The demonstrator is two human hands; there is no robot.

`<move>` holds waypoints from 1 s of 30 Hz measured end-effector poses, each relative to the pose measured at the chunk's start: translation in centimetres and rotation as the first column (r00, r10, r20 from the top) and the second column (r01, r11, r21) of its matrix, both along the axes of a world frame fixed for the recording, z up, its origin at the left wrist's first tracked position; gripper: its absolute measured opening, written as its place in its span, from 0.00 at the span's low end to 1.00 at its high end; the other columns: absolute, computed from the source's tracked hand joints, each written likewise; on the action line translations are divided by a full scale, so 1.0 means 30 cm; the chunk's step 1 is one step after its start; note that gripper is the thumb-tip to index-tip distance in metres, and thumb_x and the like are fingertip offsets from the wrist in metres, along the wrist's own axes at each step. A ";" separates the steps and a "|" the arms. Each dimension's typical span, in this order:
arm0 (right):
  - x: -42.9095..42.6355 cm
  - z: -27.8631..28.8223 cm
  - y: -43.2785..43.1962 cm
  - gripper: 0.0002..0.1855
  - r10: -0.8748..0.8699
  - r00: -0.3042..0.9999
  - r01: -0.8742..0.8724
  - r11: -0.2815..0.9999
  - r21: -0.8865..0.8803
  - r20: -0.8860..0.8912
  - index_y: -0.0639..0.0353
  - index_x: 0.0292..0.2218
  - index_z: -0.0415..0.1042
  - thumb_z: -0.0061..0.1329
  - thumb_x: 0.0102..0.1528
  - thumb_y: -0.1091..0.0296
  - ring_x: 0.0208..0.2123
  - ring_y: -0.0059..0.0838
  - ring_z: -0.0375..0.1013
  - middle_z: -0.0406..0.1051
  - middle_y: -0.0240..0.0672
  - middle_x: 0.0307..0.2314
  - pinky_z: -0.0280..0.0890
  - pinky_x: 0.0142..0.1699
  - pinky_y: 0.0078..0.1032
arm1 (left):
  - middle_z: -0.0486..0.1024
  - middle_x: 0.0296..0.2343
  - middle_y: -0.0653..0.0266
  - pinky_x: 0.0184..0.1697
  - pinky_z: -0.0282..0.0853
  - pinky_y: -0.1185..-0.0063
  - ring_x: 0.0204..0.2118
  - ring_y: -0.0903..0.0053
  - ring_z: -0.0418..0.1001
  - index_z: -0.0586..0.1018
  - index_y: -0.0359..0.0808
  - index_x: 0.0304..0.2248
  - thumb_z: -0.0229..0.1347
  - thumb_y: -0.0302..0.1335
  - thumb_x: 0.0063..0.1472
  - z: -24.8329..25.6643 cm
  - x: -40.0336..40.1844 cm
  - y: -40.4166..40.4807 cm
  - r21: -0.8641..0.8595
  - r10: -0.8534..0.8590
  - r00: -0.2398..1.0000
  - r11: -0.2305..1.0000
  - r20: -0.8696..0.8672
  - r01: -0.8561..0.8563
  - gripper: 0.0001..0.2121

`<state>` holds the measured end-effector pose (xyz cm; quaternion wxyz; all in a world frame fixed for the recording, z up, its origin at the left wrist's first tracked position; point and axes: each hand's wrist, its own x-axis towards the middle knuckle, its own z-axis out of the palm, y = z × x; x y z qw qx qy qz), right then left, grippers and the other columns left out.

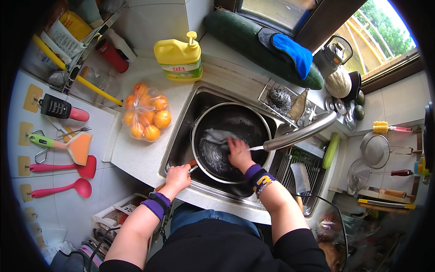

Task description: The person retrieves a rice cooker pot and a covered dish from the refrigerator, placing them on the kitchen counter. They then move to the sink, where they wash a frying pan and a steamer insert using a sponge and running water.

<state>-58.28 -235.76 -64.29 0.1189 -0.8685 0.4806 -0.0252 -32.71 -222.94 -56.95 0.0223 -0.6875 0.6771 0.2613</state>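
A large black wok (234, 119) with a pale metal rim sits in the left bowl of the stainless-steel sink (176, 119). My left hand (178, 177) grips its handle (191, 165), which has a reddish-brown wooden part. Inside the wok is my right hand (239, 153), its fingers spread at the wet bottom with no object visible in them. Beside that hand, water and whitish suds (214, 149) cover a patch of textured surface. A thin stream runs from the curved metal faucet (299, 134) over the back of my right hand.
Left of the sink lies a bag of oranges (146, 112), with a yellow detergent jug (179, 61) behind. A wire basket (272, 98) holds a steel scourer (278, 97). In the right bowl, a cleaver (300, 177) rests on a drying rack (314, 170). A winter melon (244, 40) lies along the sill.
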 end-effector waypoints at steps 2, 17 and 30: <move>-0.048 -0.013 0.006 0.34 -0.107 0.986 0.104 0.994 -0.032 -0.125 0.59 0.56 0.59 0.49 0.49 0.64 0.45 0.41 0.68 0.69 0.39 0.40 0.66 0.46 0.40 | 0.77 0.26 0.57 0.37 0.67 0.65 0.32 0.62 0.76 0.73 0.37 0.29 0.52 0.26 0.48 0.003 -0.002 0.000 -0.004 -0.007 1.000 1.000 0.008 0.007 0.06; -0.074 0.257 0.121 0.20 -0.490 0.760 0.116 0.749 0.653 0.427 0.62 0.41 0.73 0.52 0.49 0.61 0.34 0.44 0.75 0.75 0.47 0.30 0.68 0.41 0.34 | 0.76 0.26 0.51 0.35 0.68 0.61 0.33 0.51 0.74 0.75 0.43 0.33 0.52 0.28 0.49 0.047 0.044 -0.031 0.194 0.136 0.984 0.975 -0.112 -0.112 0.10; -0.303 0.554 0.230 0.14 -0.498 0.498 0.323 0.866 0.381 0.710 0.62 0.38 0.73 0.56 0.50 0.68 0.22 0.21 0.67 0.68 0.32 0.25 0.64 0.29 0.19 | 0.75 0.22 0.59 0.30 0.69 0.70 0.26 0.61 0.75 0.75 0.40 0.33 0.57 0.30 0.51 0.084 -0.031 0.083 0.012 0.072 0.958 0.997 -0.277 -0.071 0.09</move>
